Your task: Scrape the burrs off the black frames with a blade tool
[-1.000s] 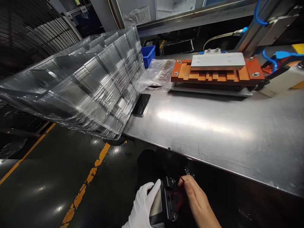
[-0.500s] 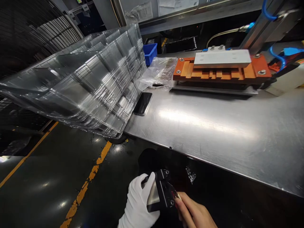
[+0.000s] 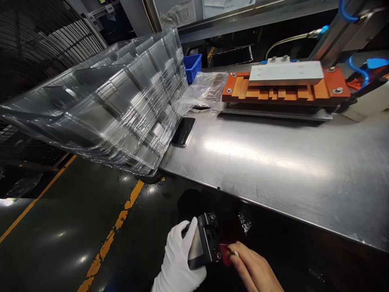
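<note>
My left hand (image 3: pixel 178 259), in a white glove, grips a small black block-shaped part (image 3: pixel 204 241) with a shiny metal face, held below the table's front edge. My bare right hand (image 3: pixel 253 269) pinches a thin red film (image 3: pixel 225 248) at the part's right side, fingertips touching the part. Both hands are at the bottom of the view, over the dark floor.
A steel table (image 3: pixel 273 170) runs across the right. On it lie a black phone (image 3: pixel 183 132), a crumpled clear bag (image 3: pixel 202 93) and an orange fixture (image 3: pixel 285 91) with a white plate. A tall stack of clear plastic trays (image 3: pixel 106 105) overhangs the table's left end. A blue bin (image 3: pixel 192 67) sits behind.
The left hand has tilted the black part and lifted it slightly. The right hand slid down from the part's face to its right edge and now pinches the red film.
</note>
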Demonstrator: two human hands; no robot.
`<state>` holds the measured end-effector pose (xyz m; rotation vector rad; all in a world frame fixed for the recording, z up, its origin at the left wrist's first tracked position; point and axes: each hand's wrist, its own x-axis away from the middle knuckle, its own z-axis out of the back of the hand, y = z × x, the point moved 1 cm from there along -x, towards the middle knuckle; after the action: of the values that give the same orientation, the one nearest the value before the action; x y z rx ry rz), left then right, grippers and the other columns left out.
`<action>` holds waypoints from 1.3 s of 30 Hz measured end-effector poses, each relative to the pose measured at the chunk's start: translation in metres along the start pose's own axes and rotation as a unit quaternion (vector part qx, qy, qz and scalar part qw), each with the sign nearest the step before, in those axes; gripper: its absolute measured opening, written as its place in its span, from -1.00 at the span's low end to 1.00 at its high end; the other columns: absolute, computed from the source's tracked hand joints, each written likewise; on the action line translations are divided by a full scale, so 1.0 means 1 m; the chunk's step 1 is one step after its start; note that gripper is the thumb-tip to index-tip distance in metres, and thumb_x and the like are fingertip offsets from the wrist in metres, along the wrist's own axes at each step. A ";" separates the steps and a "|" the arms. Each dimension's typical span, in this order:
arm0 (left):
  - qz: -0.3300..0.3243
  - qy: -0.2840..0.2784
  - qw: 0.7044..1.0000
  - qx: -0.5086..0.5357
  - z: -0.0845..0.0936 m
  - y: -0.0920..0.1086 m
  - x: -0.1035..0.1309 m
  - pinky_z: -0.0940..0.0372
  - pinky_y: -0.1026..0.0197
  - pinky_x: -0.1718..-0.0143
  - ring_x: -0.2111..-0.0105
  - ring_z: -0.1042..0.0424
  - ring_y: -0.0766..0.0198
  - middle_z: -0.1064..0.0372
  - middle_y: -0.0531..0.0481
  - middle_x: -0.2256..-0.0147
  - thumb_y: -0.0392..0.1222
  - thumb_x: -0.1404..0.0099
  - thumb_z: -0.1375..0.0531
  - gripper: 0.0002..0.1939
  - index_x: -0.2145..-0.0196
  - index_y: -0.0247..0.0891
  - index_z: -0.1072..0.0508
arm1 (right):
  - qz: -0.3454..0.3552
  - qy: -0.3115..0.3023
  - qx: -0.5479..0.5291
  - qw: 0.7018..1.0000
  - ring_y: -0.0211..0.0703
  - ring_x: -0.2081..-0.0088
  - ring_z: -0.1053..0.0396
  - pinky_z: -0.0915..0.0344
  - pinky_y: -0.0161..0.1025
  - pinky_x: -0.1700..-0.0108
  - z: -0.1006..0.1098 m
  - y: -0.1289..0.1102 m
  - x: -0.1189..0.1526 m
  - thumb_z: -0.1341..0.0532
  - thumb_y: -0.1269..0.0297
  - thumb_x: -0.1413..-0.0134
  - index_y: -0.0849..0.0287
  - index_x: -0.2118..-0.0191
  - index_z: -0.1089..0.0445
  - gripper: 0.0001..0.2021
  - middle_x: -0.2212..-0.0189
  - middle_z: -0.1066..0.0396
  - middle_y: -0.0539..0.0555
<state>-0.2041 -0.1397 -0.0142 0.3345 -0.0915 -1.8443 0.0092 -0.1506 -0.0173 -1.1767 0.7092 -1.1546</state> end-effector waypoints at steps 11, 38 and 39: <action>0.004 -0.023 1.000 -0.011 -0.003 -0.004 -0.006 -0.44 -0.07 0.11 0.06 -0.36 -0.02 -0.15 -0.23 -0.02 -0.27 0.01 -0.20 -0.10 -0.29 -0.22 -0.01 | 0.033 0.059 0.086 0.994 -0.24 0.54 -0.26 -0.21 -0.29 0.45 -0.006 0.016 -0.005 -0.16 0.02 -0.26 0.07 0.50 -0.23 -0.65 0.59 -0.27 -0.08; -0.142 -0.232 0.940 -0.207 0.011 -0.015 -0.055 -0.31 -0.10 0.14 0.14 -0.40 -0.03 -0.35 -0.25 0.02 -0.61 -0.04 0.00 -0.14 -0.27 -0.06 -0.14 | -0.342 -0.085 -0.359 0.864 -0.30 0.74 -0.32 -0.11 -0.44 0.69 -0.058 0.031 -0.013 -0.07 -0.45 0.06 0.25 0.12 -0.33 -0.24 0.70 -0.43 -0.02; -0.143 -0.236 0.938 -0.209 0.010 -0.014 -0.055 -0.31 -0.11 0.14 0.14 -0.41 -0.04 -0.35 -0.26 0.02 -0.62 -0.04 0.01 -0.13 -0.28 -0.07 -0.13 | -0.352 -0.087 -0.405 0.840 -0.32 0.74 -0.31 -0.10 -0.45 0.70 -0.058 0.030 -0.013 -0.12 -0.44 0.08 0.26 0.14 -0.34 -0.24 0.71 -0.41 -0.02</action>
<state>-0.2058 -0.0845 0.0017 -0.4184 0.0235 -2.1398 -0.0382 -0.1581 -0.0642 -2.3773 0.6497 -1.3433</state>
